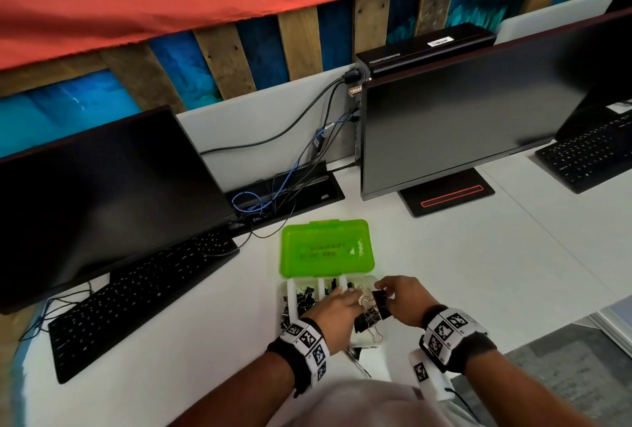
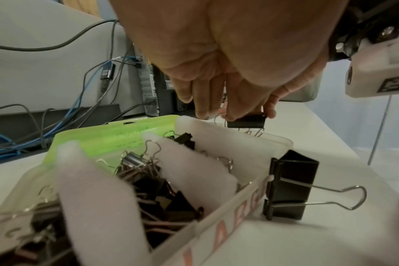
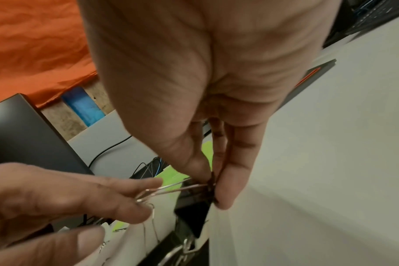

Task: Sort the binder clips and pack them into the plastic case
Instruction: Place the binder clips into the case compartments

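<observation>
The plastic case lies open in front of me, its green lid folded back and its clear base split by white dividers. Black binder clips fill the compartments. Above the rightmost one, both hands hold a single black binder clip. My right hand pinches its black body between thumb and fingers. My left hand pinches its wire handles. A large black clip sits against the case's near wall, which bears red lettering.
Two dark monitors and a black keyboard stand behind and left of the case. Cables run into a desk hatch. Another keyboard is at the far right. The white desk ends near my right forearm.
</observation>
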Tool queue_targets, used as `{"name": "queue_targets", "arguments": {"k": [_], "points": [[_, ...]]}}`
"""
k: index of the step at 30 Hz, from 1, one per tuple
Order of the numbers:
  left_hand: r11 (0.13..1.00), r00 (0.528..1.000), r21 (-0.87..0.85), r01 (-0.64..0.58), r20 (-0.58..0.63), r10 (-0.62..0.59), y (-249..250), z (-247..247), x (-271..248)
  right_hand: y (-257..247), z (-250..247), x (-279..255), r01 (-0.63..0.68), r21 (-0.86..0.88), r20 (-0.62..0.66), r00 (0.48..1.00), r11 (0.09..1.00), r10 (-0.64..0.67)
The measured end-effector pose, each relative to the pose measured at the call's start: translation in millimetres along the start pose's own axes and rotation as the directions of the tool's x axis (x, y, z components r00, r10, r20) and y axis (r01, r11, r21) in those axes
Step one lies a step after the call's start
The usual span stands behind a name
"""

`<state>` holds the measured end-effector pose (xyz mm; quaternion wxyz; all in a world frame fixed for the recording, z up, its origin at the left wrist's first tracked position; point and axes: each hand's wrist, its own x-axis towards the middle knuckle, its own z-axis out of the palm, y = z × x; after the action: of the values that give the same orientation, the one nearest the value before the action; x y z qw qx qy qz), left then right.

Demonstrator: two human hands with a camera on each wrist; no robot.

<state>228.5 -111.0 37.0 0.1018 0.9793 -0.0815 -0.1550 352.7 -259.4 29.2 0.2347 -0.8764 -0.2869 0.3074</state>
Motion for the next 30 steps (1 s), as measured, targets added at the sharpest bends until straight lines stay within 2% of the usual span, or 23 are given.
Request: {"name": "queue_targets", "arguments": {"k": [2,6,8,10,13,15,17,18,20,24,28,30], "points": [[0.996,0.999,-0.074,0.046,-0.020,-0.048,0.0,0.4,-4.7,-0.5,-0.9,-3.6,0.046,0.007,0.050,0.998,0.999,-0.046],[0.995,0.999,-0.098,0.032,-0.025,-0.035,3.8,0.1,-13.4,-7.4,6.9,-13.6,0.157,0.004,0.102,0.982,0.988,-0.156],[0.991,0.997,-0.136,0.015,-0.074,-0.025,3.7,-0.6,-16.1,-7.9,12.5,-13.1,0.152,-0.016,0.064,0.986,0.988,-0.151],[0.983,0.984,-0.180,-0.020,-0.177,-0.013,3.8,0.4,-20.0,-8.1,15.9,-10.7,0.121,-0.028,-0.021,0.992,0.992,-0.122],[0.968,0.961,-0.206,-0.144,-0.261,0.088,10.4,1.4,-29.6,-7.2,12.5,-4.7,0.093,0.044,-0.153,0.985,0.995,-0.085],[0.957,0.962,-0.172,-0.234,-0.180,0.203,17.0,2.8,-34.9,-6.4,8.6,1.0,0.103,0.107,-0.203,0.976,0.989,-0.080],[0.967,0.979,-0.174,-0.188,0.040,0.198,19.8,6.8,-36.9,-8.6,6.9,6.9,0.125,0.181,-0.214,0.973,0.976,-0.085],[0.974,0.973,-0.162,-0.157,0.145,0.181,19.7,10.2,-37.0,-11.2,6.7,8.9,0.126,0.225,-0.202,0.976,0.966,-0.080],[0.985,0.950,-0.120,-0.123,0.274,0.151,21.4,15.9,-36.8,-17.0,9.2,11.3,0.116,0.276,-0.168,0.983,0.954,-0.071],[0.995,0.948,-0.064,-0.078,0.305,0.093,26.7,19.5,-33.2,-20.6,22.3,14.8,0.084,0.144,-0.163,0.985,0.986,-0.060],[0.988,0.947,0.051,-0.146,0.295,0.125,29.1,22.5,-31.1,-14.3,30.1,11.6,0.079,-0.008,-0.193,0.978,0.997,-0.079],[0.988,0.953,0.050,-0.144,0.275,0.125,29.3,22.4,-30.6,-13.2,27.8,10.4,0.069,-0.006,-0.215,0.974,0.998,-0.068]]}}
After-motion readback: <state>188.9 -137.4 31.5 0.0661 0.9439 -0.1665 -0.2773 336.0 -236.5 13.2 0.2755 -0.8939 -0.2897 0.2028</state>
